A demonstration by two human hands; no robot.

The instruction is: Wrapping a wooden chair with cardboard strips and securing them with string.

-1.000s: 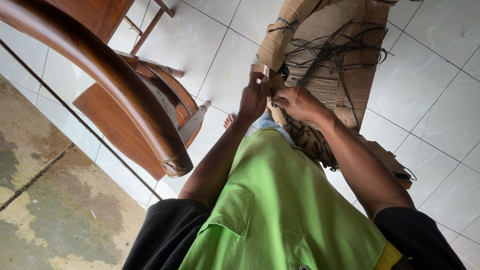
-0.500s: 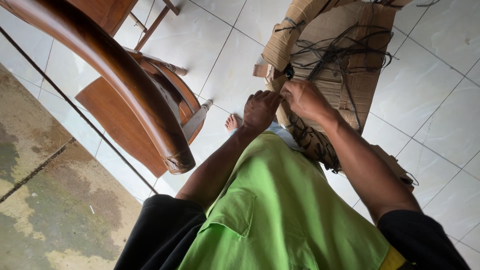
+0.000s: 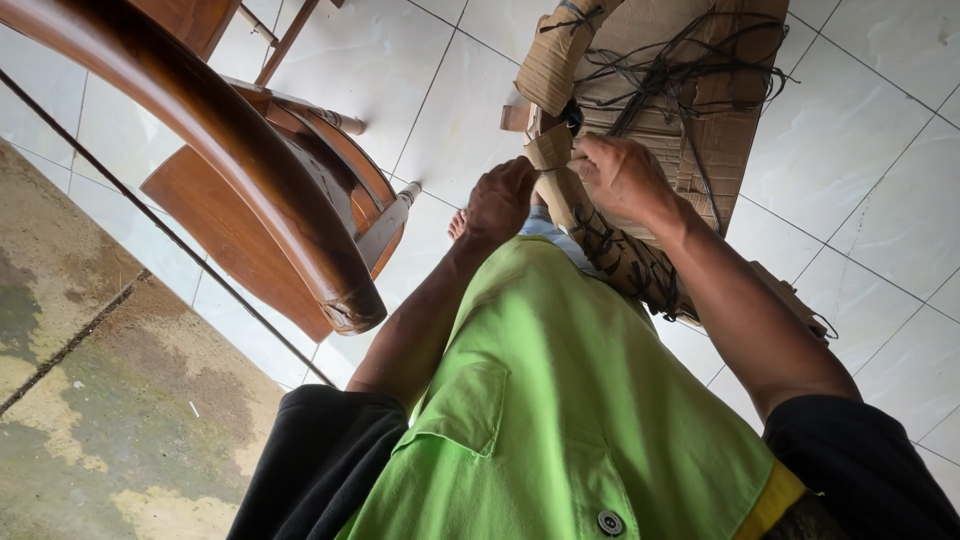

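A green shirt (image 3: pixel 560 400) is seen closest. Past it, the left hand (image 3: pixel 498 200) is closed on a brown strip (image 3: pixel 548 150), and the right hand (image 3: pixel 622 175) is closed on the cardboard bundle (image 3: pixel 660 110) tied with black string (image 3: pixel 670 70). A tying or wrapping step seems to be in hand; a firm pull may be called for next. The fingertips are hidden. The wooden chair (image 3: pixel 250 180) and tiled floor (image 3: pixel 860 150) are cut off.
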